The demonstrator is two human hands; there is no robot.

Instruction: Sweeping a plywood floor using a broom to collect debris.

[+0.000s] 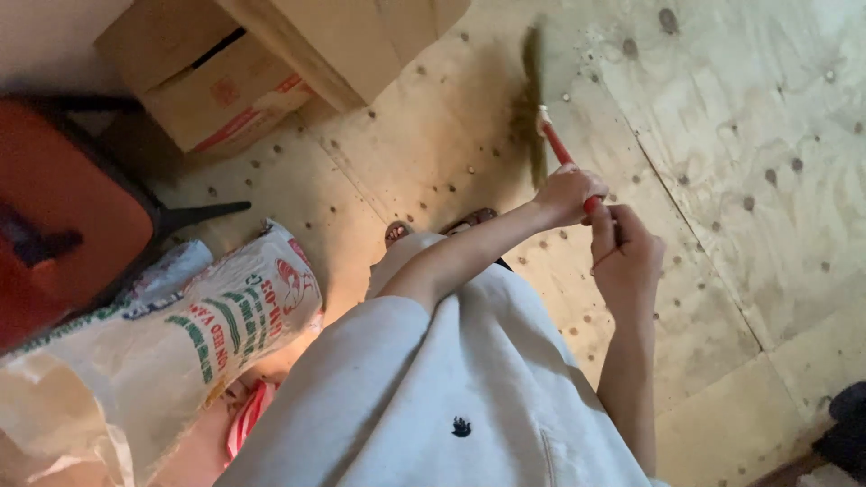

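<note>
The plywood floor (722, 180) lies open to the right of the broom (541, 117), with room to pass. To the left, cardboard boxes (225, 81), a red stool (63, 207) and a printed sack (162, 352) crowd the way; a dark object (848, 424) sits at the lower right edge.

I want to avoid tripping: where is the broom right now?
In the head view, upper middle: the broom is gripped by the left hand and right hand, bristles on the plywood floor.

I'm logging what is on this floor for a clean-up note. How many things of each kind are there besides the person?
Broom, red handle, held by left hand and right hand: 1
Cardboard boxes: 2
Printed woven sack: 1
Red stool: 1
Total: 5
</note>
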